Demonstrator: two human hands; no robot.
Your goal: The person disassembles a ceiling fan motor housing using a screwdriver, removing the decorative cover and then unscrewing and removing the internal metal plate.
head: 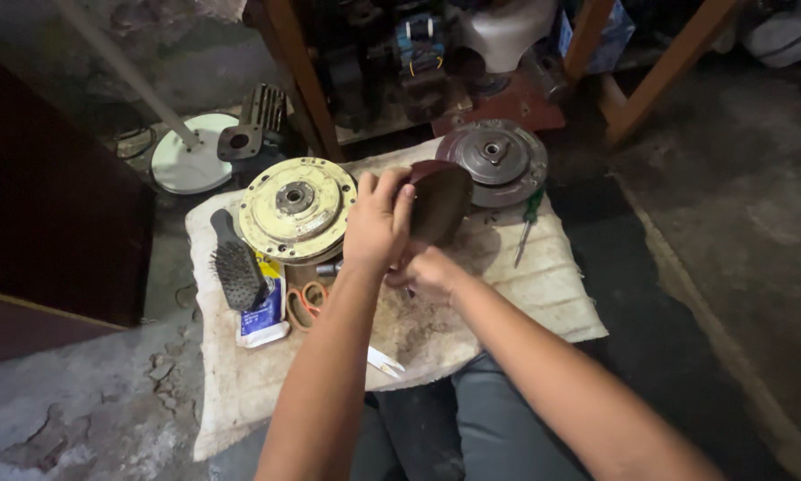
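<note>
This is looking like a small repair workshop. Round metal motor plates (296,207) are lying on a dirty cloth (507,294) over a cracked concrete floor (80,401), and a screwdriver (527,227), a wire brush (237,267) and machine parts (256,125) are sitting around.

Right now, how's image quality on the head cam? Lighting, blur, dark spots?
Head view: dim, warm light, brightest on the pale cloth; left side and shelf fall into deep shadow. Left hand and dark disc are fairly sharp, the right hand slightly soft. No glare; the yellowish disc reads clearly.
</note>
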